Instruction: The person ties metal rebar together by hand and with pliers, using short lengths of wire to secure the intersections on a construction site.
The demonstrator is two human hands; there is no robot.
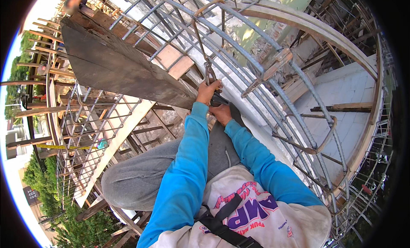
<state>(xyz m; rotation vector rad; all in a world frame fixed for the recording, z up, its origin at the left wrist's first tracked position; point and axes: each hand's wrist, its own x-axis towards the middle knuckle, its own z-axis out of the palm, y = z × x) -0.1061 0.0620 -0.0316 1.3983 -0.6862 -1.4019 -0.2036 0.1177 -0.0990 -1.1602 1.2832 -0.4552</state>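
Observation:
Near the centre, my left hand [207,91] is closed around a pair of end-cutting pincers [209,71], whose jaws point up towards the steel bars. Just below it, my right hand [221,112] grips the lower end of the same tool, by a black part [219,99]; whether that is a handle or something else I cannot tell. Above the jaws, a thin steel rod [199,39] hangs down from a bent stirrup [209,7] on the rebar cage [243,50]. The rod's lower end is close to the jaws; whether they touch is unclear.
A broad dark timber plank [121,65] slants in from the upper left. The ribbed rebar curves along my right, with a piece of wood [267,73] across it. Another rebar cage [96,119], a pale board [118,132] and a yellow tape measure [64,147] lie left. A person [75,4] is far off.

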